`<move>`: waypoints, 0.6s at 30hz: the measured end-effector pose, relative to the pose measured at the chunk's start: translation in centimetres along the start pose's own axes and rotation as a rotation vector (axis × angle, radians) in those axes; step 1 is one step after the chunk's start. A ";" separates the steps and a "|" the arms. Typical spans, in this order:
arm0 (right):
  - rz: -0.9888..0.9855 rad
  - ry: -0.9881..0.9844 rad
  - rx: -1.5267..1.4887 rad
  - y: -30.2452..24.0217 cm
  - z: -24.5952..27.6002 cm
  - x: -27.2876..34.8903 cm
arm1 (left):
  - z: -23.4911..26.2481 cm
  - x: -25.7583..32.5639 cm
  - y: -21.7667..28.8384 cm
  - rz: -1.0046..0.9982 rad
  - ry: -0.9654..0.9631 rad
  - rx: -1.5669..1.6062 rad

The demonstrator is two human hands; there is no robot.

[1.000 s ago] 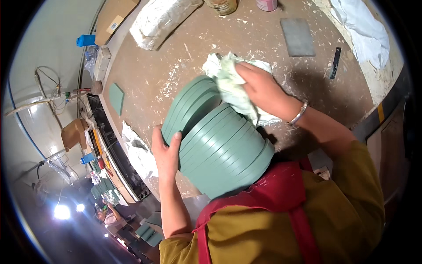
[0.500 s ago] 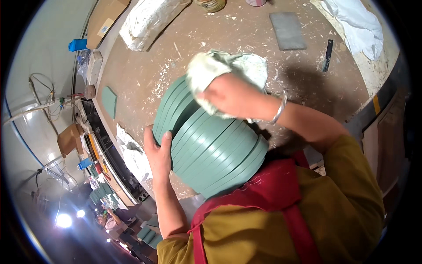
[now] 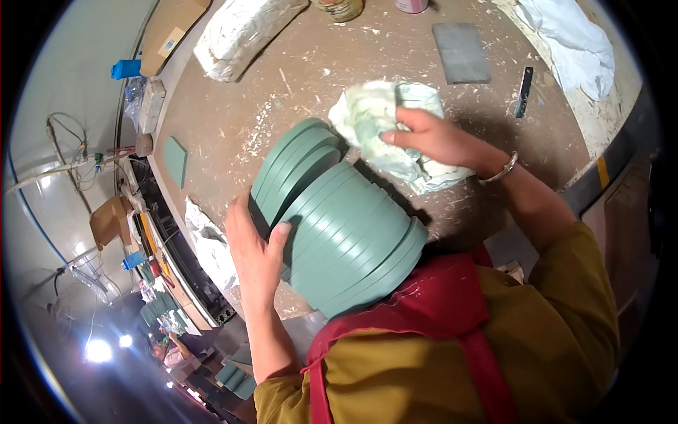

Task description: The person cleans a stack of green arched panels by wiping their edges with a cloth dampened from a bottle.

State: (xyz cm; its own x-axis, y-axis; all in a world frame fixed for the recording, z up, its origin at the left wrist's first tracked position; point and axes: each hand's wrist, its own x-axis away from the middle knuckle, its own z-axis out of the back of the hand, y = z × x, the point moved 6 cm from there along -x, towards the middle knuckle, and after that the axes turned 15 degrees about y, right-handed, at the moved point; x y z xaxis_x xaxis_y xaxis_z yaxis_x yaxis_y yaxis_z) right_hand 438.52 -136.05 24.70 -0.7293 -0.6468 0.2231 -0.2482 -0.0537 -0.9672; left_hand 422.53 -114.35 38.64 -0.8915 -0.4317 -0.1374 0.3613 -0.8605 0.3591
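Note:
A stack of green, round-edged flat pieces (image 3: 346,237) leans close against my apron, with several far ones (image 3: 293,166) tipped apart from the rest by a dark gap. At the left side of the stack my left hand (image 3: 256,247) grips the pieces, fingers on the outer side and thumb near the gap. My right hand (image 3: 441,141) is closed on a crumpled whitish cloth (image 3: 371,127), just beyond the stack's far right end. The cloth hangs loosely over the table, and part of it is hidden under the hand.
On the brown table (image 3: 282,85) lie a grey slab (image 3: 461,53), a black strip (image 3: 523,92), a white-wrapped bundle (image 3: 244,35) and a small green piece (image 3: 174,162). White cloth (image 3: 572,42) rests at the far right. Another person (image 3: 175,351) is at the lower left.
My right hand has moved right with the cloth, off the top of the green pieces. The far pieces now show more. My left hand has shifted slightly on the stack.

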 end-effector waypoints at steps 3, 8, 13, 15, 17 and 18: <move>-0.049 -0.056 -0.229 0.3 -1.6 1.6 | -0.9 1.2 1.8 -0.129 0.103 -0.078; 0.732 -0.107 -0.026 -5.8 -5.5 7.7 | -2.0 2.1 2.3 -0.101 0.125 -0.133; 0.567 -0.047 0.258 -0.5 -2.5 7.2 | -1.9 2.4 2.7 -0.099 0.134 -0.175; 0.363 -0.161 0.113 -1.9 -3.5 8.3 | -1.9 2.4 2.5 -0.095 0.150 -0.155; 0.779 -0.190 0.115 -6.4 -6.4 8.5 | -2.1 2.6 2.4 -0.074 0.153 -0.166; 0.744 -0.155 0.074 -6.1 -6.2 8.3 | -1.9 2.6 2.4 -0.065 0.164 -0.182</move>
State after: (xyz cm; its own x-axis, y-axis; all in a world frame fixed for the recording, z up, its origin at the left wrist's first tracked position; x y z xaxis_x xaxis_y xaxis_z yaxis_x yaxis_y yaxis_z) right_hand 430.07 -136.38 33.16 -0.5881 -0.6315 -0.5053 0.3213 0.3909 -0.8625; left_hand 421.64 -118.04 37.41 -0.8635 -0.3996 -0.3078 0.3614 -0.9158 0.1751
